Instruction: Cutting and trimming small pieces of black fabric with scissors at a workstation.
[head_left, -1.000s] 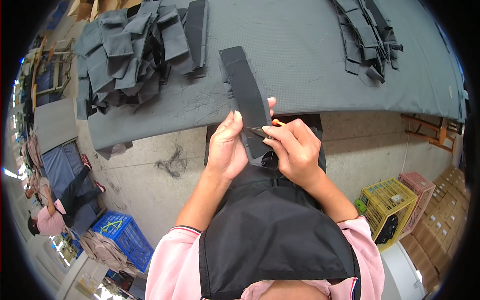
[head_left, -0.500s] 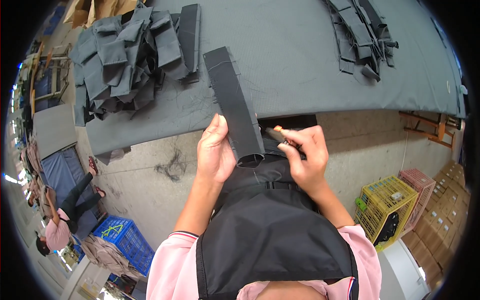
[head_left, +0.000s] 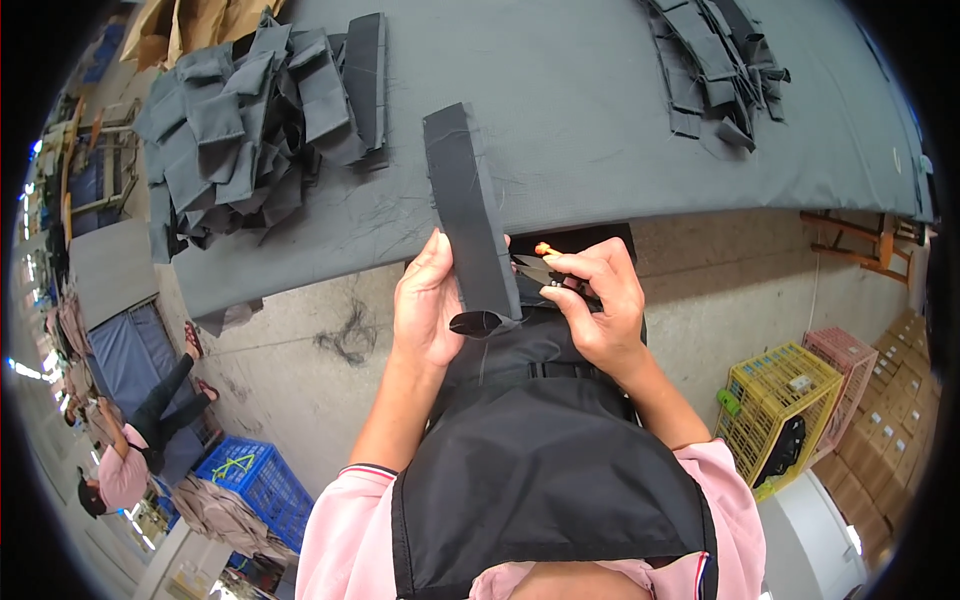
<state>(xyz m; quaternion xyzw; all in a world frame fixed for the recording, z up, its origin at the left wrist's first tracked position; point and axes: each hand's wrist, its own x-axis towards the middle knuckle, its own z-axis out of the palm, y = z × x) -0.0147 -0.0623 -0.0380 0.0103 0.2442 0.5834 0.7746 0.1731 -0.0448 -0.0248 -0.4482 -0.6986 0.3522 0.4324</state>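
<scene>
Dark grey fabric strip (head_left: 468, 215), long and folded, held upright over the near edge of the grey cloth-covered bench (head_left: 580, 120).
Left hand (head_left: 427, 305) has its fingers wrapped around the strip's lower end; right hand (head_left: 595, 300), wrist bent inward, pinches small orange-tipped snips (head_left: 540, 262) against the strip's edge.

One camera sits on the person's head and looks straight down, close to the hands, with the gray table (head_left: 600, 150) across the top of the frame.
</scene>
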